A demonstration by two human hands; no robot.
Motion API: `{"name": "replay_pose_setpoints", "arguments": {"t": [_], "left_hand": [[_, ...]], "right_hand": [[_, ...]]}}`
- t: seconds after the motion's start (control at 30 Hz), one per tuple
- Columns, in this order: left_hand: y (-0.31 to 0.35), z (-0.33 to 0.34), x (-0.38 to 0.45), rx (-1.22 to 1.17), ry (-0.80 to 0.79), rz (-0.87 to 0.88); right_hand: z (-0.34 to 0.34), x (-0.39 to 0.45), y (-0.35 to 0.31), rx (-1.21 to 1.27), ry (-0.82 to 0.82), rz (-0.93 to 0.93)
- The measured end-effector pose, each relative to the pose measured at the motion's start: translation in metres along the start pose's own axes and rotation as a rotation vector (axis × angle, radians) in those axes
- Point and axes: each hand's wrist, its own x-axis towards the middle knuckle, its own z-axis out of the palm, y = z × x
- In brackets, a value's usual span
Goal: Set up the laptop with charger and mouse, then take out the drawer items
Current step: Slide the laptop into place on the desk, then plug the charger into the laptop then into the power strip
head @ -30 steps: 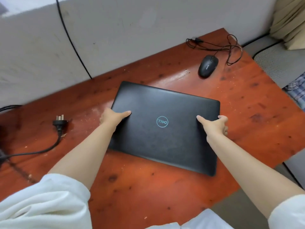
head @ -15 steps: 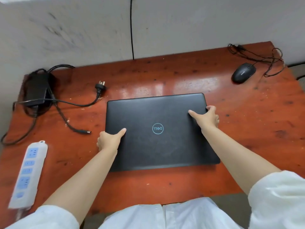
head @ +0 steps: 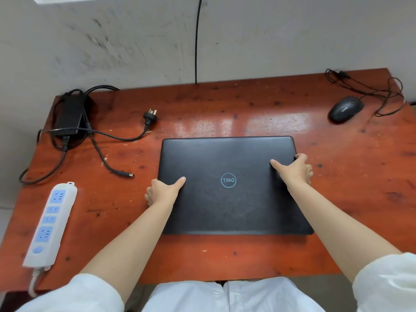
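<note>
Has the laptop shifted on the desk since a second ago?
Yes. The laptop has turned: its edges were skewed to the desk edge and now run parallel with it.

The laptop [head: 229, 199] lid has a round blue sign in the middle. Inside the ring are the letters DELL, and from here they read upside down. The mouse [head: 345, 109], at 2 o'clock from the laptop, has a small pale word on its back. That word is too small to read.
</note>
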Motion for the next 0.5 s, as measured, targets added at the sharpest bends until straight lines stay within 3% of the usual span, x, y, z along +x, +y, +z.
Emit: {"name": "replay_pose_setpoints", "arguments": {"t": [0.13,0.27,0.37,0.5], "left_hand": [[0.004,-0.006,0.000,0.156,-0.064,0.041],[0.004,-0.028,0.009,0.414,-0.140,0.173],[-0.009,-0.055,0.025,0.514,-0.019,0.377],[-0.026,-0.091,0.070,0.790,0.094,0.621]], "right_hand": [[0.016,-0.017,-0.015,-0.224,0.010,-0.247],[0.056,-0.055,-0.056,-0.341,-0.165,-0.575],[0.094,-0.088,-0.087,-0.391,-0.277,-0.771],[0.143,-0.117,-0.124,-0.456,-0.317,-0.866]]}}
